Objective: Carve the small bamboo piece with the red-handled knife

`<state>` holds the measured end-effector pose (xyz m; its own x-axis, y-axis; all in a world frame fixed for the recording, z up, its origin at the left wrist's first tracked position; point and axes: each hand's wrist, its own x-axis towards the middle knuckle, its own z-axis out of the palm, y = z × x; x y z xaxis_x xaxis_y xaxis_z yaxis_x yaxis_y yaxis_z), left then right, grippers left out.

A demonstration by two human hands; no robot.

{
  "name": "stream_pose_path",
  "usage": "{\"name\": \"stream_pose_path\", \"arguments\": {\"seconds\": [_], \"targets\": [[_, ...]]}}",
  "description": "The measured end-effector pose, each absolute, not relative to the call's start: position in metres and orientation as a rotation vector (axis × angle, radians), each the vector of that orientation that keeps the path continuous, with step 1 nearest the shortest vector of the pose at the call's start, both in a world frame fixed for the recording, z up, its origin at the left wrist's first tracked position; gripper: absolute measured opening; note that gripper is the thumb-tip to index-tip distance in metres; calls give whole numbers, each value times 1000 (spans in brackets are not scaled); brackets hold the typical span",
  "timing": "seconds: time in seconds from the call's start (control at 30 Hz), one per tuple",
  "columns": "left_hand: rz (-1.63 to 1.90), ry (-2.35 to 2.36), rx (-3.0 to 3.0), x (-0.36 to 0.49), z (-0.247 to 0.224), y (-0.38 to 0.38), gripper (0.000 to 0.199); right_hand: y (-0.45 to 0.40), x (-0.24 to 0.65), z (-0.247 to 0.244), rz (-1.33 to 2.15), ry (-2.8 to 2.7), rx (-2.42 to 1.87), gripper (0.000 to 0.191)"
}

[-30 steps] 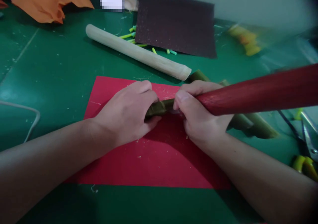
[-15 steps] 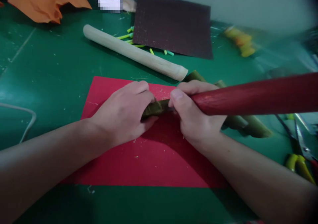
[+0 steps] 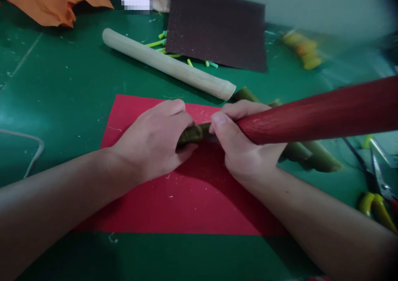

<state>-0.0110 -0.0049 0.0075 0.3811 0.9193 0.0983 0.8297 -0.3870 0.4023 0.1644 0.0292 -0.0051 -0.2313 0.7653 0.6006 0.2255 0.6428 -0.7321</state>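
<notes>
My left hand (image 3: 152, 138) is wrapped round a short green bamboo piece (image 3: 192, 134), its end poking out between thumb and fingers. My right hand (image 3: 244, 142) is closed round the near end of a tool with a thick red wooden handle (image 3: 326, 113), thumb on top. A sliver of what may be its metal working end shows under the right fingertips, against the bamboo; the rest is hidden, so its kind is unclear. Both hands are over a red sheet (image 3: 186, 202) scattered with small shavings. More green bamboo pieces (image 3: 320, 156) lie behind my right wrist.
Beyond the hands lies a pale peeled bamboo stick (image 3: 168, 65). A dark sheet (image 3: 216, 30) covers several yellow-green sticks. Orange paper (image 3: 52, 1) is at the back left, a yellow object (image 3: 303, 50) at the back right. Yellow-handled scissors (image 3: 374, 202) lie at right.
The outer end of the red handle has risen a little, and the tool has tilted against the bamboo. The bamboo end looks slightly turned in my left hand. Both hands stay nearly in place.
</notes>
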Motion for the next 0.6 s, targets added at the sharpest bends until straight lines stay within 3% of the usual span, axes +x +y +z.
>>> {"name": "stream_pose_path", "arguments": {"seconds": [0.6], "targets": [[421, 1553, 2351, -9, 9, -6, 12, 28, 162, -2, 735, -1744, -780, 26]]}}
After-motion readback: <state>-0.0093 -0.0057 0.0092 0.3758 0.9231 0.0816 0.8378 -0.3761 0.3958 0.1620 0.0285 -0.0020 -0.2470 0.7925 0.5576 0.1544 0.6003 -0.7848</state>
